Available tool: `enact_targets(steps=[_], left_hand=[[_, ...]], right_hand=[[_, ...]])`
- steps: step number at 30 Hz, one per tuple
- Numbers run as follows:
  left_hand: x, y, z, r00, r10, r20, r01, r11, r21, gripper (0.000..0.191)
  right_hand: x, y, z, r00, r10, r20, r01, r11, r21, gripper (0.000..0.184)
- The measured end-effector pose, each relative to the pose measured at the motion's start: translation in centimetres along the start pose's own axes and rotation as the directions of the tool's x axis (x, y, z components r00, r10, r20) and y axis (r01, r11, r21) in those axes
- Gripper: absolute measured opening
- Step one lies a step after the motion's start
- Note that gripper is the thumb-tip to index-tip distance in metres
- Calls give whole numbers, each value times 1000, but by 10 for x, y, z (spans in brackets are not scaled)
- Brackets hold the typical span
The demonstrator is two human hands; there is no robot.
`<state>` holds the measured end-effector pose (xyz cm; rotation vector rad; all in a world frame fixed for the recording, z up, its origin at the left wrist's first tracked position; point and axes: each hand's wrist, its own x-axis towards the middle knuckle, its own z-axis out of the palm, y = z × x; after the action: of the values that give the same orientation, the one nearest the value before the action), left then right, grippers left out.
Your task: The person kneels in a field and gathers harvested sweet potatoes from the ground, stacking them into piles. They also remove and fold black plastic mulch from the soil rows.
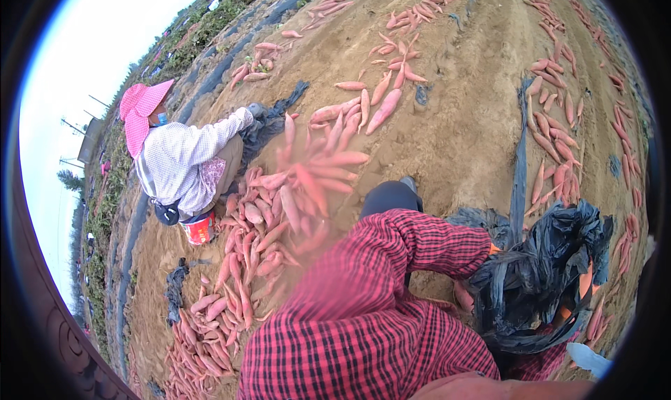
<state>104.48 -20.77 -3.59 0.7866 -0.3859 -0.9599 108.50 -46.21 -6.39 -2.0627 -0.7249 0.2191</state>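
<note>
A large crumpled bundle of black plastic mulch film (pixel 540 274) is held in front of my body, to the right. My left hand (pixel 494 249), in an orange glove, reaches into its near left side; the film hides all but a bit of the cuff. On the right side my right hand (pixel 585 280), also gloved in orange, grips the bundle, with strips of film across it. One long strip (pixel 519 164) stretches away from the bundle over the soil. Beneath its left edge a sweet potato (pixel 463 296) partly shows.
Sweet potatoes (pixel 257 258) lie heaped to my left; more rows (pixel 558 138) run ahead on the right. A person (pixel 183 159) in a pink sun hat sits low beyond the heap, a gloved hand at other black film (pixel 264 124). Film scraps (pixel 177 290) dot the soil.
</note>
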Motion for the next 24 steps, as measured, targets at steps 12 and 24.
enact_targets(steps=[12, 24], left_hand=[[-10, 39, -32, 943, -72, -325, 254, -474, 843, 34], [2, 27, -59, 908, 413, 74, -101, 43, 994, 43]], right_hand=[[19, 60, -60, 943, 322, -83, -325, 839, -437, 32], [-5, 17, 8, 995, 7, 94, 12, 979, -204, 46]])
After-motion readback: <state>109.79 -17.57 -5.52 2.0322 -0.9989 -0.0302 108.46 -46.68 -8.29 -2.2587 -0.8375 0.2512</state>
